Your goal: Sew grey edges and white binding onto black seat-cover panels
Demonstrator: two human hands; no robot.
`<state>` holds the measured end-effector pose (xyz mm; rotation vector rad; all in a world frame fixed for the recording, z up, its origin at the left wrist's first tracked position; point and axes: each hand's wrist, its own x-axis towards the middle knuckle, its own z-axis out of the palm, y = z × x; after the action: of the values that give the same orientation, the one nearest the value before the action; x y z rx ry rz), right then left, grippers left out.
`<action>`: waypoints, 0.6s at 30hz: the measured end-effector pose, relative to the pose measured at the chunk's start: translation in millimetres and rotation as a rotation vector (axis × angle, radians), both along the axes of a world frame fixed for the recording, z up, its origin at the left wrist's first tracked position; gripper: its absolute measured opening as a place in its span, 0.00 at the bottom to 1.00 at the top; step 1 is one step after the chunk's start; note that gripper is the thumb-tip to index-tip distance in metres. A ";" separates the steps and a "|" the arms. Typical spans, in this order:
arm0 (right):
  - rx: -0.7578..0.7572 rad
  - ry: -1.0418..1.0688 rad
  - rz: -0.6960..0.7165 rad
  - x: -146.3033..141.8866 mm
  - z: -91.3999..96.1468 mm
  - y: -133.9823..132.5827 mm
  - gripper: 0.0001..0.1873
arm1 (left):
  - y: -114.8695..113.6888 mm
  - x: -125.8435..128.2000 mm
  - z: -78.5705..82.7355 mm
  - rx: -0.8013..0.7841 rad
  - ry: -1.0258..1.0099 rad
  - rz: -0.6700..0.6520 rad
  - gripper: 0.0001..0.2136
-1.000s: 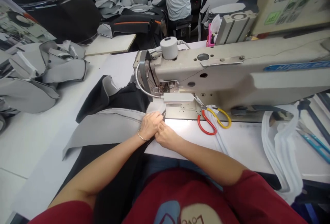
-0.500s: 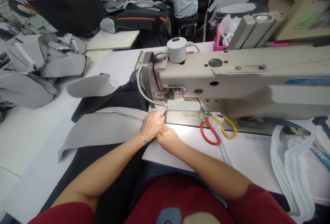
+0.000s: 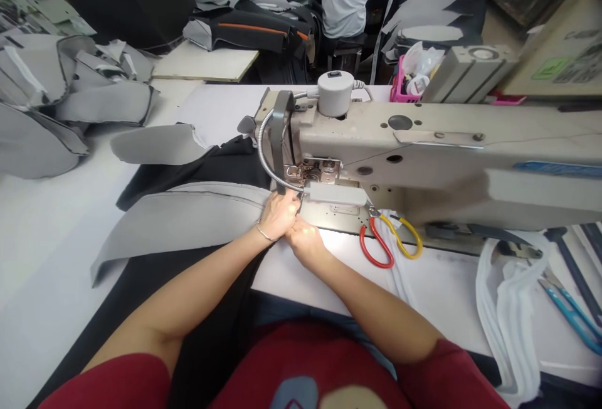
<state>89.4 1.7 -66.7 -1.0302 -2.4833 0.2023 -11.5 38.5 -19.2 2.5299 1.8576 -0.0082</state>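
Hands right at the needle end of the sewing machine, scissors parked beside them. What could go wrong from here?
1. Both the left hand and right hand pinch the grey fabric panel close under the sewing machine head; fingers might get caught if it runs.
2. The red and yellow scissors lie near the right hand; a sideways move could snag or knock them.
3. The black fabric bunched behind may drag the seam off line.

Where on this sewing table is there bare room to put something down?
Bare white table lies left of the grey fabric panel, below the grey pile. Another patch sits between the scissors and white strips. It is crowded by the sewing machine, where left hand and right hand pinch fabric.
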 end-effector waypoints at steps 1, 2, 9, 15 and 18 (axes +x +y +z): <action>0.008 0.015 0.006 0.0 -1.7 -0.1 0.15 | -0.2 0.2 -0.5 0.003 -0.005 0.001 0.12; 0.014 0.028 0.013 0.1 -3.1 -0.2 0.14 | -0.2 0.1 -1.2 0.004 -0.012 -0.001 0.12; -0.043 0.090 -0.020 1.2 -7.6 3.1 0.14 | 7.7 -2.3 -12.7 0.059 -0.128 0.014 0.10; -0.088 0.128 -0.035 -3.8 -13.5 10.4 0.15 | 11.4 0.6 -14.3 0.110 -0.049 -0.052 0.11; 0.004 0.062 -0.051 -9.5 -9.5 -0.5 0.17 | 7.4 -4.1 -3.7 0.173 0.056 -0.164 0.12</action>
<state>79.9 1.2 -76.2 -1.0674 -2.3981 0.2101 -15.6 45.9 -22.9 2.8198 1.7333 0.0854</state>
